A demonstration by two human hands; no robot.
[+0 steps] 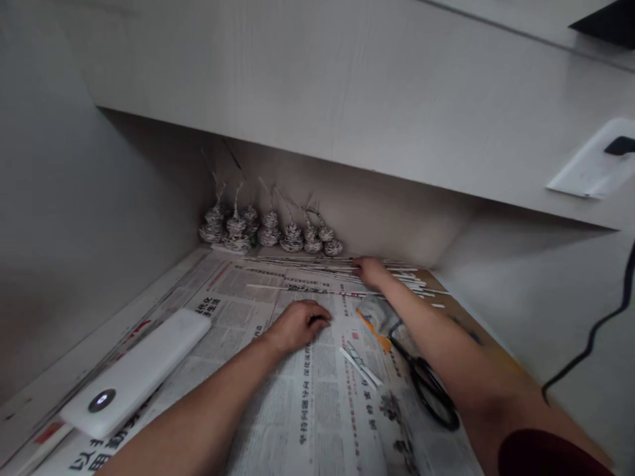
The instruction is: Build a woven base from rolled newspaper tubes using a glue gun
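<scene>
At the back of the newspaper-covered surface, my right hand reaches over a pile of thin rolled paper sticks. Its fingers are closed on one stick among them. My left hand rests on the newspaper with its fingers curled in, and nothing shows in it. A single paper stick lies apart, between my hands and the pile. Short white paper pieces are to the right of my left hand. Black-handled scissors lie under my right forearm, beside a grey cloth-like bundle with an orange edge.
Several woven gourd-shaped paper pieces line the back wall. On the left lies a long white device with a lit round display. A pale panel overhangs the back; side walls enclose it. A black cable hangs at right.
</scene>
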